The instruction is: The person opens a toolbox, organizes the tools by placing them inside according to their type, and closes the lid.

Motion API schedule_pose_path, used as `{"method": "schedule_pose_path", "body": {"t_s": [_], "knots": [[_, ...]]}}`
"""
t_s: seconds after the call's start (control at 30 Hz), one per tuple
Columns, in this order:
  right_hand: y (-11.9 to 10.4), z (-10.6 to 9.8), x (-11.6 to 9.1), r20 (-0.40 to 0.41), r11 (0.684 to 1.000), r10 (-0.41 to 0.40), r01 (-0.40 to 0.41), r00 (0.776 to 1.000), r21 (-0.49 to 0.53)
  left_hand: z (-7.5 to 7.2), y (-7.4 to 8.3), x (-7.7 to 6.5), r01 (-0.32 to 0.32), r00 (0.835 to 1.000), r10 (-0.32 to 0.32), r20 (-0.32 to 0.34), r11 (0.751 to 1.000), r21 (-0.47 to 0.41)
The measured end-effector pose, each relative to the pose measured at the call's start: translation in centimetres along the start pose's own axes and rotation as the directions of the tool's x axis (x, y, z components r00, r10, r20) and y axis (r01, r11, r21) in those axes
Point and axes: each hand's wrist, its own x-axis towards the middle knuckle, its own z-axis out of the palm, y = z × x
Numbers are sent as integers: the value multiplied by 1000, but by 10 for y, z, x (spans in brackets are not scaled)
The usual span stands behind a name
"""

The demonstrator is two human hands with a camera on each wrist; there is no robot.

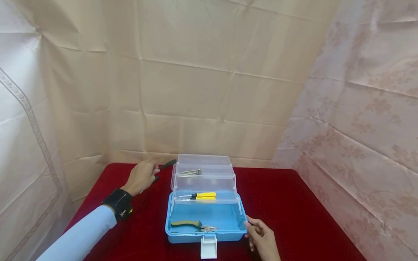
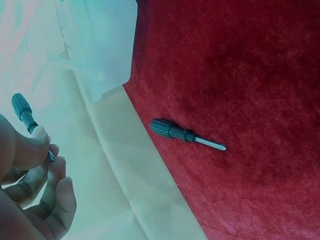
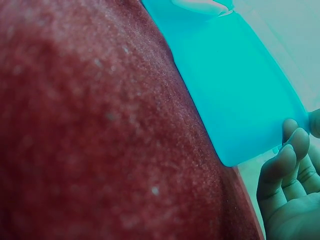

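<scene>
My left hand pinches a screwdriver with a dark green handle between thumb and fingers, above the table left of the toolbox. A second dark-handled screwdriver lies on the red cloth below that hand. The light blue toolbox stands with its clear trays folded up and back. My right hand grips its front right rim, thumb on top and fingers against the outer wall. Inside the box lie pliers with yellowish handles.
Two yellow-handled screwdrivers show behind the lowest clear tray. L-shaped metal keys sit in a higher tray. A white latch hangs from the box front. Red cloth covers the table, with fabric hangings behind and at both sides.
</scene>
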Motion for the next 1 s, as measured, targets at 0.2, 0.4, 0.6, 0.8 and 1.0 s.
{"method": "schedule_pose_path", "body": {"t_s": [0.2,0.4,0.6,0.8,1.0], "knots": [[1,0,-1,4,1000,-3,3,1000,14,2,4,2,-3,1000,3,0,1000,-14],[0,0,-2,9,1000,1,-1,1000,27,5,5,7,-16,1000,16,-10,1000,-17],[-1,1,-1,19,999,-12,11,1000,41,5,7,12,-9,1000,9,-22,1000,24],[0,1,-3,9,998,-25,24,1000,57,4,11,13,-7,1000,7,-16,999,37],[1,1,-3,9,998,-18,17,1000,52,3,13,16,-27,999,28,-30,998,62]]}}
